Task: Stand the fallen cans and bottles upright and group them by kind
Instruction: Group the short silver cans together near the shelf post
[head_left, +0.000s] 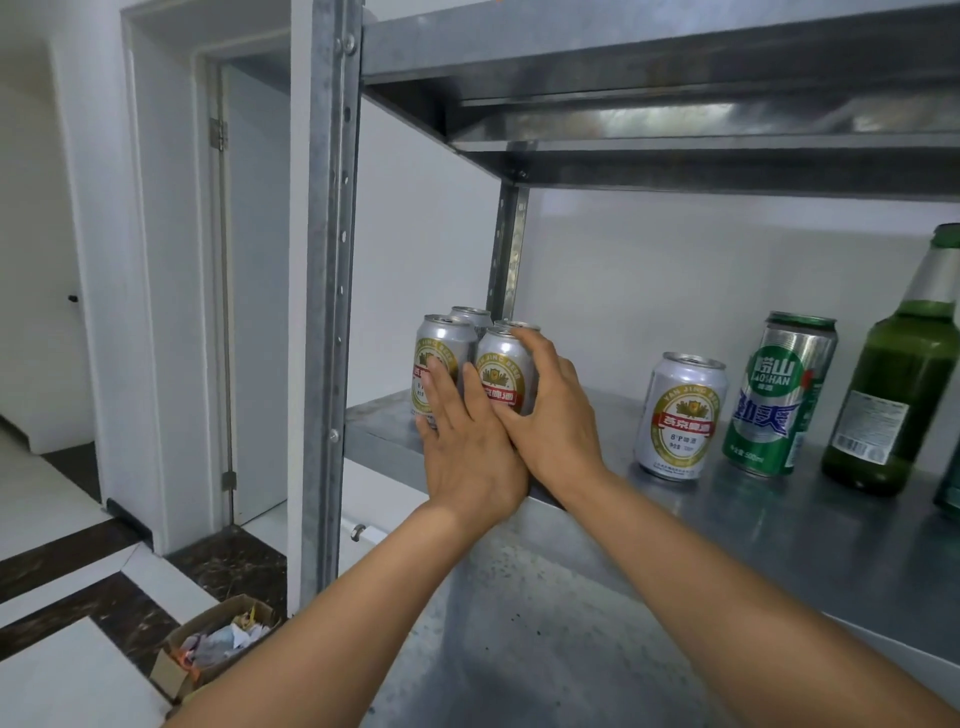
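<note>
Four silver cans with red and gold labels stand upright in a tight two-by-two cluster at the left end of the metal shelf (779, 530), close to its rear corner post. The front-left can (441, 348) and the front-right can (501, 374) touch side by side. Behind them only the tops of the back-left can (470, 313) and the back-right can (514, 326) show.

Both hands are on this cluster, side by side and touching each other. The left hand (467, 452) lies with fairly straight fingers flat against the face of the front-left can, its thumb pointing up between the two front cans. The right hand (556, 415) cups the front-right can, its fingers curved round the can's right side up to the rim.

Well apart to the right, a lone silver can (680, 415) of the same kind stands upright on the shelf. Just beside it on the right stands a tall green can (774, 395), also upright, and next to that a green glass bottle (898, 384) with a silver foil neck. A sliver of something dark green shows at the frame's right edge; what it is cannot be told.

An upper shelf (675, 119) of the same grey metal hangs over the scene, carried by a punched front post (327, 260). Left of the rack is a white door frame (223, 291). On the floor below sits a cardboard box (218, 644) holding crumpled rubbish.
</note>
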